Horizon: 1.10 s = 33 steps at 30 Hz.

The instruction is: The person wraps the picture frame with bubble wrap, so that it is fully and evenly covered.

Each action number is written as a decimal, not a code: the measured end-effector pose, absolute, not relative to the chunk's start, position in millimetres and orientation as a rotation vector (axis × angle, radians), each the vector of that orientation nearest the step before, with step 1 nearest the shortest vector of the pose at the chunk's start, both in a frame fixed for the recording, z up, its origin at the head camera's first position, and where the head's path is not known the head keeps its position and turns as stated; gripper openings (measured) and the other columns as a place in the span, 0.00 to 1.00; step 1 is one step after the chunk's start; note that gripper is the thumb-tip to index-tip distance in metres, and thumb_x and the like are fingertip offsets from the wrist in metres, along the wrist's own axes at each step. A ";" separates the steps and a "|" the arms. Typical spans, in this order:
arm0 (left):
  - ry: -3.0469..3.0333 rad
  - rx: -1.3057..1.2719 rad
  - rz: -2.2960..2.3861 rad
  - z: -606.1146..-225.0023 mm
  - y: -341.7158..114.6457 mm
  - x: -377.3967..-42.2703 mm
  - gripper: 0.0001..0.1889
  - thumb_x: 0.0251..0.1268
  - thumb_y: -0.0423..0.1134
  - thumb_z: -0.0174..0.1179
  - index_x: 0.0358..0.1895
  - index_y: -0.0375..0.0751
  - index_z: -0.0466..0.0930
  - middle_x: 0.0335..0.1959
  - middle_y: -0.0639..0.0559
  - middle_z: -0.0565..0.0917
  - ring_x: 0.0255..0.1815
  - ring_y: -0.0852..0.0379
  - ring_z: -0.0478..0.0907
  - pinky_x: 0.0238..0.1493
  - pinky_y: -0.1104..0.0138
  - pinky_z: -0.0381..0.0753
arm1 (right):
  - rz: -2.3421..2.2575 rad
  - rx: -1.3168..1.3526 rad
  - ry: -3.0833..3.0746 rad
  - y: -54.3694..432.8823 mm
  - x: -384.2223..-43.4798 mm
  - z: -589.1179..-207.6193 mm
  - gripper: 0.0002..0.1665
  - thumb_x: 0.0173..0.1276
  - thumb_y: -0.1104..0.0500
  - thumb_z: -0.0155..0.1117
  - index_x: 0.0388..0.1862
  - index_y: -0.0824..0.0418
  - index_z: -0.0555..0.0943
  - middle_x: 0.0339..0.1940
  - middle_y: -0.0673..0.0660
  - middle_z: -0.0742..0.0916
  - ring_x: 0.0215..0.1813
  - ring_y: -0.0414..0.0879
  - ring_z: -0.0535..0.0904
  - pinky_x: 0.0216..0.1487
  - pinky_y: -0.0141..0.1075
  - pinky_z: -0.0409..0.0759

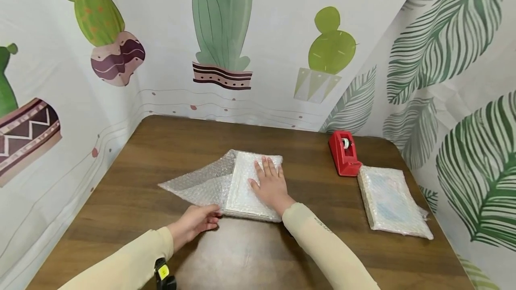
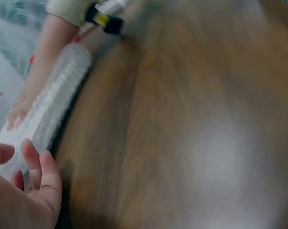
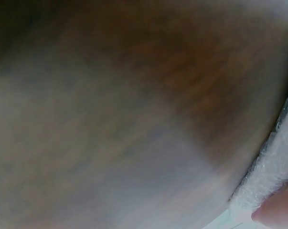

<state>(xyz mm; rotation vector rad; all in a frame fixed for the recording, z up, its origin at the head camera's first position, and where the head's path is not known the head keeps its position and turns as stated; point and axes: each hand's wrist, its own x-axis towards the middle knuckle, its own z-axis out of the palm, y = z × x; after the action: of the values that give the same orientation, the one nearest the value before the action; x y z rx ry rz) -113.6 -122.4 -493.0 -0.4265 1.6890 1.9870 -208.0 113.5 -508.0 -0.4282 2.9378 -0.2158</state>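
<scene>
Two pale sleeves (image 1: 330,249) are reaching in over the brown table (image 1: 133,209), nearest the camera. Between the hands, flat on the tabletop, a white rectangular package (image 1: 242,191) is lying with one loose flap of bubble wrap (image 1: 199,185) fanning out to its left. Fingers straight and a little spread, the right hand (image 1: 272,187) is resting on its top; the left hand (image 1: 194,224) is pinching the wrap at the near left corner. Judging by looks, the package is probably being stiff and fairly light inside a soft, slightly slippery skin, possibly with something fragile within, so its long sides are offering the safest hold and the flap's edge is suiting a fingertip pinch. Counting up: one package is sitting under the hand, one wrapped parcel (image 1: 393,200) is lying at the right, and one red tape dispenser (image 1: 342,158) is standing just beside that parcel.
</scene>
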 end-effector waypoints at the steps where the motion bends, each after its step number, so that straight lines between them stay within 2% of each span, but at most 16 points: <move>1: 1.754 -0.433 1.958 -492.7 -119.7 -115.7 0.08 0.73 0.36 0.56 0.39 0.34 0.80 0.24 0.56 0.84 0.22 0.66 0.79 0.30 0.72 0.84 | -0.214 -0.427 2.937 113.4 -208.3 -507.8 0.42 0.82 0.33 0.35 0.86 0.50 0.48 0.88 0.56 0.47 0.89 0.53 0.41 0.87 0.58 0.43; 4: 1.975 -0.459 1.845 -489.8 -109.1 -121.5 0.14 0.74 0.40 0.52 0.34 0.32 0.76 0.18 0.53 0.79 0.16 0.63 0.75 0.22 0.71 0.80 | -0.225 -0.433 2.930 113.3 -208.5 -507.9 0.42 0.82 0.33 0.34 0.86 0.50 0.48 0.88 0.56 0.47 0.89 0.53 0.40 0.87 0.58 0.43; 5: 2.070 -0.452 1.814 -488.3 -105.0 -123.1 0.15 0.75 0.41 0.51 0.37 0.30 0.75 0.20 0.49 0.80 0.16 0.60 0.75 0.22 0.69 0.81 | -0.220 -0.432 2.926 113.6 -208.6 -507.9 0.42 0.82 0.33 0.34 0.86 0.49 0.47 0.88 0.56 0.46 0.89 0.53 0.40 0.87 0.58 0.42; 7: 2.227 -0.420 1.751 -484.5 -97.4 -125.4 0.21 0.77 0.43 0.47 0.51 0.21 0.71 0.36 0.33 0.84 0.33 0.45 0.86 0.41 0.61 0.88 | -0.216 -0.429 2.925 114.0 -208.6 -508.0 0.42 0.82 0.33 0.33 0.87 0.49 0.47 0.88 0.56 0.46 0.89 0.53 0.39 0.87 0.58 0.42; 8: 2.291 -0.393 1.735 -483.1 -94.1 -126.5 0.25 0.78 0.43 0.45 0.58 0.18 0.67 0.47 0.26 0.82 0.45 0.37 0.85 0.54 0.56 0.87 | -0.217 -0.426 2.929 114.1 -208.6 -507.9 0.42 0.82 0.33 0.33 0.86 0.49 0.47 0.88 0.56 0.46 0.89 0.53 0.39 0.87 0.58 0.42; 10: 2.376 -0.334 1.729 -480.8 -88.2 -127.0 0.33 0.80 0.44 0.44 0.72 0.16 0.56 0.68 0.19 0.69 0.68 0.28 0.72 0.74 0.46 0.71 | -0.215 -0.422 2.938 114.5 -208.9 -507.9 0.42 0.82 0.33 0.33 0.86 0.49 0.48 0.88 0.56 0.47 0.89 0.53 0.40 0.87 0.58 0.43; 11: 2.383 -0.299 1.748 -480.5 -86.1 -126.7 0.35 0.81 0.45 0.43 0.76 0.19 0.49 0.75 0.20 0.60 0.76 0.27 0.61 0.80 0.43 0.61 | -0.215 -0.422 2.940 114.6 -209.0 -507.9 0.41 0.82 0.33 0.33 0.86 0.49 0.48 0.88 0.56 0.47 0.89 0.53 0.40 0.87 0.58 0.43; 12: 2.361 -0.278 1.777 -480.6 -84.4 -126.1 0.35 0.82 0.45 0.41 0.77 0.19 0.49 0.78 0.21 0.57 0.81 0.27 0.53 0.83 0.42 0.52 | -0.216 -0.423 2.941 114.7 -209.1 -507.9 0.41 0.82 0.33 0.34 0.86 0.49 0.48 0.88 0.56 0.47 0.89 0.53 0.40 0.87 0.58 0.43; 16: 2.342 -0.194 1.844 -483.5 -78.7 -121.3 0.29 0.84 0.45 0.40 0.72 0.19 0.62 0.69 0.23 0.73 0.74 0.31 0.68 0.78 0.44 0.64 | -0.226 -0.426 2.930 115.1 -208.7 -506.9 0.42 0.82 0.33 0.34 0.86 0.49 0.48 0.88 0.56 0.47 0.89 0.53 0.40 0.87 0.58 0.43; 19: 2.361 -0.135 1.876 -484.0 -75.1 -119.3 0.27 0.85 0.43 0.41 0.67 0.18 0.68 0.62 0.25 0.79 0.67 0.35 0.75 0.74 0.47 0.71 | -0.225 -0.413 2.925 114.6 -208.5 -505.6 0.42 0.82 0.33 0.34 0.86 0.49 0.47 0.88 0.55 0.46 0.89 0.52 0.39 0.87 0.58 0.42; 22: 2.338 -0.088 1.927 -483.5 -71.6 -119.7 0.25 0.85 0.41 0.41 0.66 0.19 0.69 0.59 0.25 0.81 0.64 0.38 0.78 0.71 0.51 0.73 | -0.221 -0.404 2.924 112.5 -209.0 -505.0 0.42 0.82 0.33 0.34 0.86 0.48 0.47 0.88 0.55 0.45 0.89 0.52 0.38 0.87 0.57 0.41; 25: 2.382 0.001 1.885 -484.2 -67.5 -121.6 0.22 0.84 0.37 0.43 0.66 0.20 0.69 0.59 0.26 0.81 0.64 0.35 0.78 0.71 0.49 0.74 | -0.227 -0.404 2.926 110.7 -209.7 -504.3 0.42 0.82 0.33 0.33 0.87 0.48 0.46 0.88 0.54 0.45 0.89 0.52 0.38 0.87 0.57 0.40; 29: 2.563 0.199 1.663 -485.3 -62.4 -124.7 0.26 0.77 0.30 0.48 0.74 0.24 0.63 0.72 0.26 0.71 0.75 0.30 0.68 0.77 0.41 0.64 | -0.230 -0.393 2.928 110.3 -209.1 -503.8 0.41 0.82 0.33 0.34 0.86 0.49 0.47 0.88 0.55 0.45 0.89 0.52 0.38 0.87 0.57 0.40; 32: 2.649 0.361 1.491 -486.5 -59.5 -126.3 0.31 0.72 0.27 0.51 0.78 0.29 0.59 0.79 0.29 0.62 0.81 0.31 0.58 0.81 0.40 0.56 | -0.213 -0.382 2.925 111.7 -207.9 -503.2 0.41 0.82 0.38 0.40 0.86 0.49 0.48 0.88 0.56 0.47 0.89 0.52 0.40 0.87 0.58 0.41; 33: 2.672 0.407 1.435 -487.5 -58.7 -126.8 0.32 0.71 0.27 0.52 0.78 0.31 0.60 0.79 0.30 0.62 0.81 0.32 0.58 0.81 0.40 0.56 | -0.195 -0.382 2.919 112.2 -207.5 -502.8 0.41 0.82 0.40 0.44 0.86 0.49 0.47 0.88 0.56 0.47 0.89 0.52 0.39 0.87 0.58 0.40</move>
<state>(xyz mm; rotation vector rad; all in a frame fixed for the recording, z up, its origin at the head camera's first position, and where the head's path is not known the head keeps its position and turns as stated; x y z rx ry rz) -126.8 -58.7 -487.5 0.4070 2.6720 1.4353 -207.5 112.2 -502.8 -0.3820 2.9189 -0.1945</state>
